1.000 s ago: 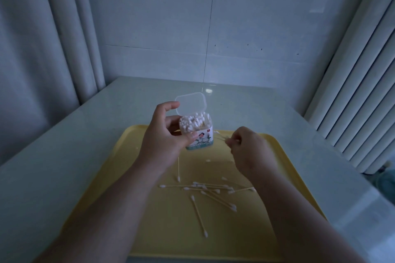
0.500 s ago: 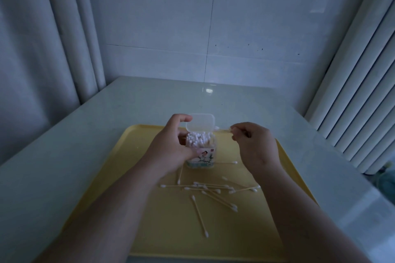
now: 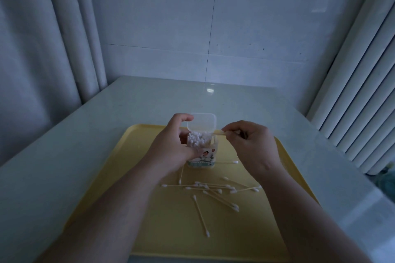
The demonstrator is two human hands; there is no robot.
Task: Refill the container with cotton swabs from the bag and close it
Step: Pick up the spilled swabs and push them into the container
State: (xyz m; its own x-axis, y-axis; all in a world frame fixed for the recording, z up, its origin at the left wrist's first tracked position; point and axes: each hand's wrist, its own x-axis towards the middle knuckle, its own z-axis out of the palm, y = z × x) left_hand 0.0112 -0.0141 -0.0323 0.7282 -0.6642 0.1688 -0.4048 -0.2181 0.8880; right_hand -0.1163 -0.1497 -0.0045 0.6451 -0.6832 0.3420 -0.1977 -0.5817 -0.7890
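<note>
Edged left over the last 0.5 s: right hand [image 3: 254, 147], bringing its pinched swabs [image 3: 218, 133] up to the box mouth. Left hand [image 3: 171, 149] gripping the box [image 3: 205, 156], thumb and fingers curled round it, index tip raised beside the open lid [image 3: 202, 123]. Box upright on the far half of the tray [image 3: 139, 209], packed with white tips. Right thumb and fingers pinching the swabs just right of the box. Loose swabs [image 3: 213, 187] scattered nearer, 1 lying apart.

Head view looks down, close over tray [image 3: 111, 177].
</note>
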